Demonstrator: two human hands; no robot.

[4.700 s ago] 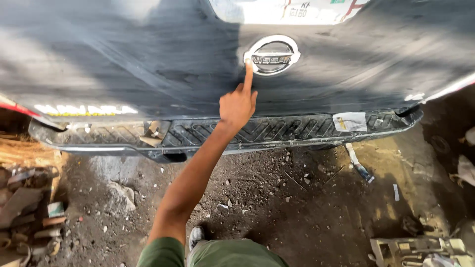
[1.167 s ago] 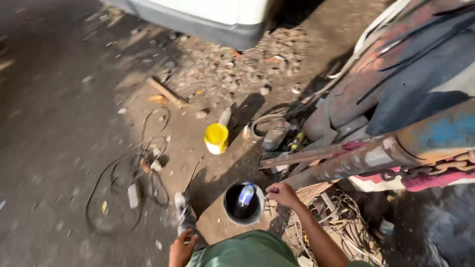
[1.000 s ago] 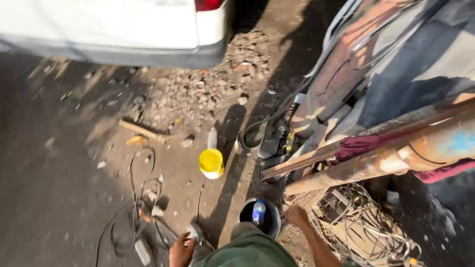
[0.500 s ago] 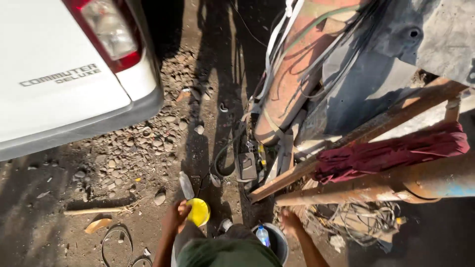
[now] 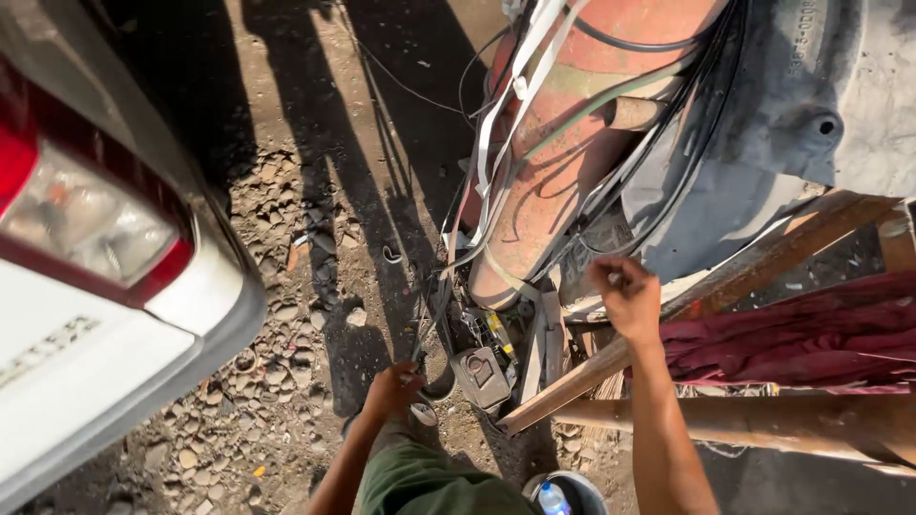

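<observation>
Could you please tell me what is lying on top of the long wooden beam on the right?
A dark red cloth is draped over the wooden beam, and the right hand hovers at it. Whatever lies beneath the cloth is covered.

Left hand (image 5: 391,391) low, right hand (image 5: 627,300) raised, fingers curled.

Outdoor vehicle scrapyard (dirt ground (image 5: 315,143), tangled cables (image 5: 611,181)).

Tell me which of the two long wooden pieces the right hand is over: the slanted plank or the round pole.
The slanted plank: the right hand hangs over its upper stretch. The round pole lies lower, nearly level, away from that hand.
</observation>
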